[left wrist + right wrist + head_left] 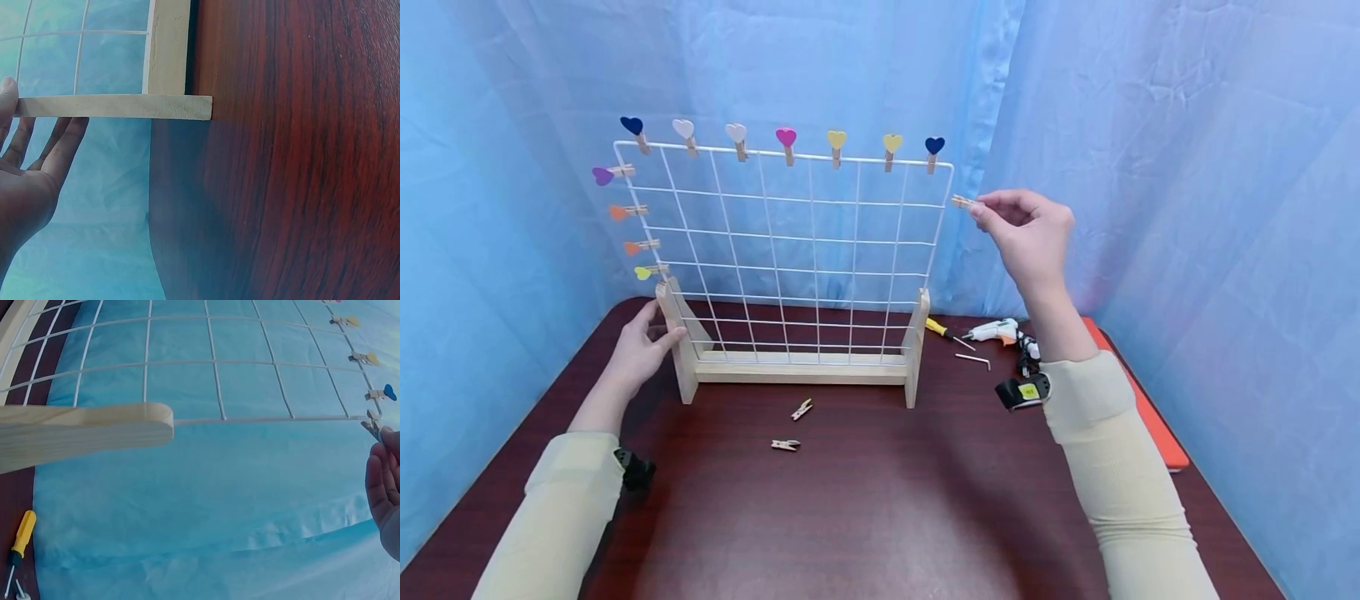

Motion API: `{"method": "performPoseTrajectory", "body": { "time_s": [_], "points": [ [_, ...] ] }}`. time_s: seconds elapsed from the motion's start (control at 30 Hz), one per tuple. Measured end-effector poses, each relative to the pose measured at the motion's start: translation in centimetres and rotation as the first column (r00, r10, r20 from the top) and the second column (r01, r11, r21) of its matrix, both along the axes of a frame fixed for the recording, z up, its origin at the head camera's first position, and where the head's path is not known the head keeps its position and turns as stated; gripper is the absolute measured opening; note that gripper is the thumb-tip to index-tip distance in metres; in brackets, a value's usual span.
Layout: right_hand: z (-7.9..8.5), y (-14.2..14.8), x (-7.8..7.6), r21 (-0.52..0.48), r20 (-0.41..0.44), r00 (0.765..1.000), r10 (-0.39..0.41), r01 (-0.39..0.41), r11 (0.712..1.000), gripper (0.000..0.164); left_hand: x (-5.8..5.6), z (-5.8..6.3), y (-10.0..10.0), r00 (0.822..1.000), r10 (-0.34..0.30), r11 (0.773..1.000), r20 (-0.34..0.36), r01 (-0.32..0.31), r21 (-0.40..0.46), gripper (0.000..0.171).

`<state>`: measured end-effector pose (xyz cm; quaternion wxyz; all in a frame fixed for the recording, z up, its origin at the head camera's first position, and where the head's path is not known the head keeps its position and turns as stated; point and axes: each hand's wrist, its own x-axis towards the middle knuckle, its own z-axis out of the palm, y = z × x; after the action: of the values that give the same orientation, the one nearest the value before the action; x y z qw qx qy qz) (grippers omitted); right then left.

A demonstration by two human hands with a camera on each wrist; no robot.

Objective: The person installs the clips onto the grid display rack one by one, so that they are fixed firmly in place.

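A white wire grid (786, 242) stands upright in a wooden stand (801, 371). Heart-topped clothespins, such as a pink one (786, 140) and a purple one (604, 176), line its top and left edges. My left hand (640, 350) holds the stand's left side post (112, 106), thumb on one face and fingers on the other. Just off the grid's upper right corner, my right hand (1028, 229) pinches a clothespin (961, 202) by its end, the wooden tips pointing at the wire. My fingers hide its heart. In the right wrist view this clothespin (373, 425) overlaps the grid's corner.
Two loose clothespins, one upper (802, 409) and one lower (786, 445), lie on the dark table (820, 517) before the stand. Right of it are a yellow screwdriver (937, 327), a hex key (973, 359), a white glue gun (996, 332) and a red-orange flat object (1157, 425). Blue curtains surround the table.
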<state>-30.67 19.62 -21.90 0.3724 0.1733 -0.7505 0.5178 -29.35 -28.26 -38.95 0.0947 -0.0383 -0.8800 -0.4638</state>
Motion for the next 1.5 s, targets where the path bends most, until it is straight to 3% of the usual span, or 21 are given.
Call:
{"method": "performPoseTrajectory", "body": {
  "time_s": [0.13,0.5,0.77,1.03,1.27,1.5],
  "points": [
    [0.3,-0.7,-0.2,-0.022,-0.008,1.0,0.002,-0.003,1.0,0.018,0.0,-0.1,0.0,1.0,-0.001,1.0,-0.005,0.001,0.001,0.062],
    [1.4,-2.4,1.2,0.031,0.012,1.0,-0.022,0.022,0.999,0.021,0.0,-0.2,0.0,1.0,0.001,1.0,0.004,-0.001,0.003,0.063],
    [1.1,-1.8,1.2,0.04,0.01,0.996,0.085,-0.085,0.996,0.024,-0.1,-0.4,0.0,1.0,-0.004,1.0,-0.008,0.004,0.01,0.063],
    [0.2,-2.2,4.1,0.082,-0.044,0.979,0.2,-0.196,0.977,0.024,-0.1,-0.4,0.0,1.0,-0.004,1.0,-0.005,0.004,0.015,0.064],
    [-3.0,-5.2,6.5,0.275,0.02,0.961,0.277,-0.272,0.922,0.027,0.0,-0.1,0.1,1.0,0.0,1.0,-0.002,0.0,0.015,0.063],
    [-9.8,-8.3,5.0,0.47,0.194,0.917,0.35,-0.4,0.787,0.031,0.0,-0.1,0.2,1.0,0.001,1.0,-0.003,-0.001,0.015,0.062]
  ]
}}
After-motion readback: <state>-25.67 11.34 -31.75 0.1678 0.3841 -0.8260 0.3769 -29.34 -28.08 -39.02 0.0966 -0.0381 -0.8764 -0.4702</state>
